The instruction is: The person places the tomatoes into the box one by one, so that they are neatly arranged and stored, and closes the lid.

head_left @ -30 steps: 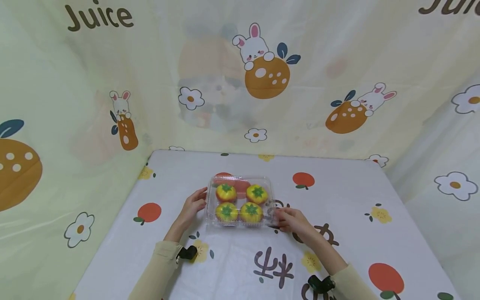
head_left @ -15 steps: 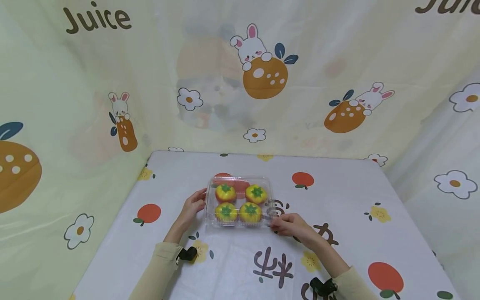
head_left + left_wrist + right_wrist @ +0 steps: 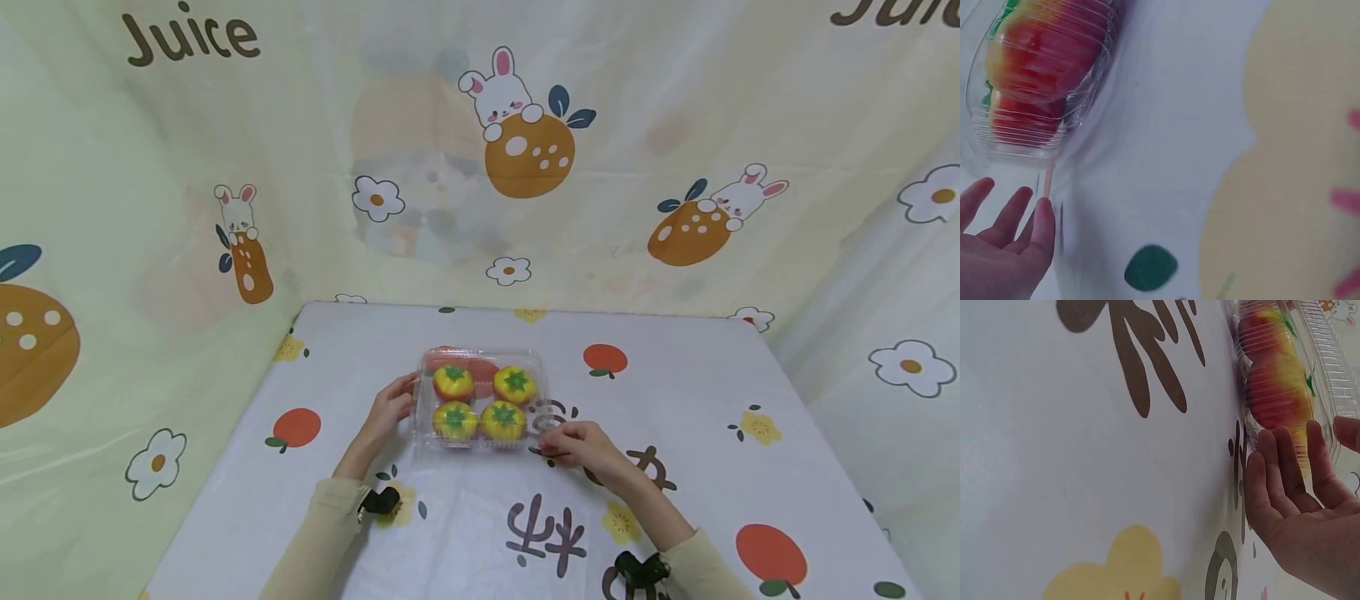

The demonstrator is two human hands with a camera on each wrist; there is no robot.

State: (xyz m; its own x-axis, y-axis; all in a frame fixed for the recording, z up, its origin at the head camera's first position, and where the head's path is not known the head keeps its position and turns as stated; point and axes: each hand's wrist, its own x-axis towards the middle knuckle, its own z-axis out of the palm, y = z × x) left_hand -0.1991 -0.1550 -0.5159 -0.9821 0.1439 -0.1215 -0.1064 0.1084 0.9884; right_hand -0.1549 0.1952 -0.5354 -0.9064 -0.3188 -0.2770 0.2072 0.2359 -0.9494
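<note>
A clear plastic clamshell box (image 3: pixel 480 440) stands on the table, its ribbed lid down. Through the plastic I see several yellow-and-red fruits (image 3: pixel 514 384) with green leafy tops. My left hand (image 3: pixel 386 414) is at the box's left side. The left wrist view shows the fingers (image 3: pixel 1043 222) spread and slightly bent, just short of the box wall. At the near right corner is my right hand (image 3: pixel 581 447). In the right wrist view its fingers (image 3: pixel 1288 462) extend along the box, and the thumb (image 3: pixel 1349 432) is by the rim. Whether the thumb touches is unclear.
The table is covered by a white cloth (image 3: pixel 690 400) printed with oranges, flowers and dark lettering. A cream curtain (image 3: pixel 420 275) with rabbits hangs behind and to the left. A black wrist camera (image 3: pixel 381 502) sits on each wrist.
My right hand has moved left and slightly nearer, to the box's near right corner. In the last half second the box has shifted slightly away, and my left hand has moved slightly with it.
</note>
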